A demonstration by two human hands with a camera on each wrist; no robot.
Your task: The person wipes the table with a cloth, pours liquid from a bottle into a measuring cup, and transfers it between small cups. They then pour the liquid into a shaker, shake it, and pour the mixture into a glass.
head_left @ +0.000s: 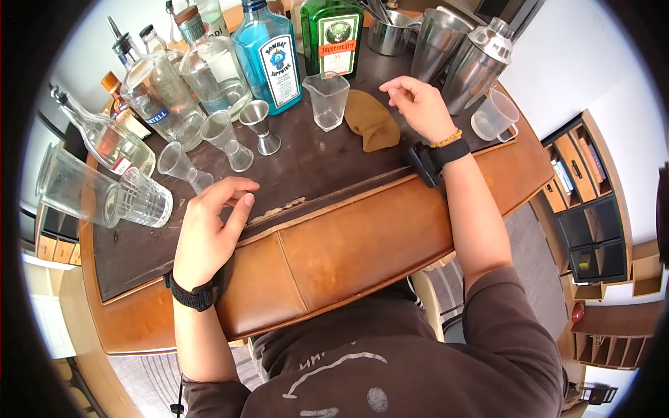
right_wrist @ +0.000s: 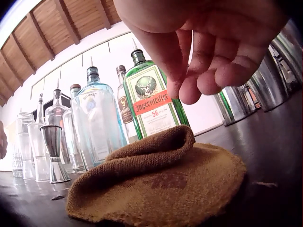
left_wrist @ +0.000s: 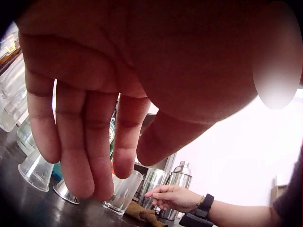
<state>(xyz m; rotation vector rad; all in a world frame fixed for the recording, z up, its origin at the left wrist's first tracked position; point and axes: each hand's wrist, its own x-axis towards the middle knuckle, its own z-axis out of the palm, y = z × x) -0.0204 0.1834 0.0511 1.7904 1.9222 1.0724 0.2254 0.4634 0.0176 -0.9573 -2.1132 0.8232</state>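
Note:
My left hand (head_left: 211,224) hovers over the table's front edge, fingers loose and nothing in them. Just beyond it stand a clear jigger (head_left: 182,166) and another clear jigger (head_left: 228,143), with a steel jigger (head_left: 262,127) beside them. My right hand (head_left: 422,106), fingers loosely bent and holding nothing, is raised by a folded brown cloth (head_left: 373,120). In the right wrist view this cloth (right_wrist: 156,189) lies on the dark tabletop below the fingers, with a gap between. A small spouted glass (head_left: 327,102) stands left of the cloth.
Behind stand a blue gin bottle (head_left: 268,59), a green Jägermeister bottle (head_left: 332,38) and several clear bottles. Steel shakers (head_left: 477,66) and a plastic measuring cup (head_left: 495,115) are at right. A tall mixing glass (head_left: 77,184) and a cut-glass tumbler (head_left: 145,198) stand at left.

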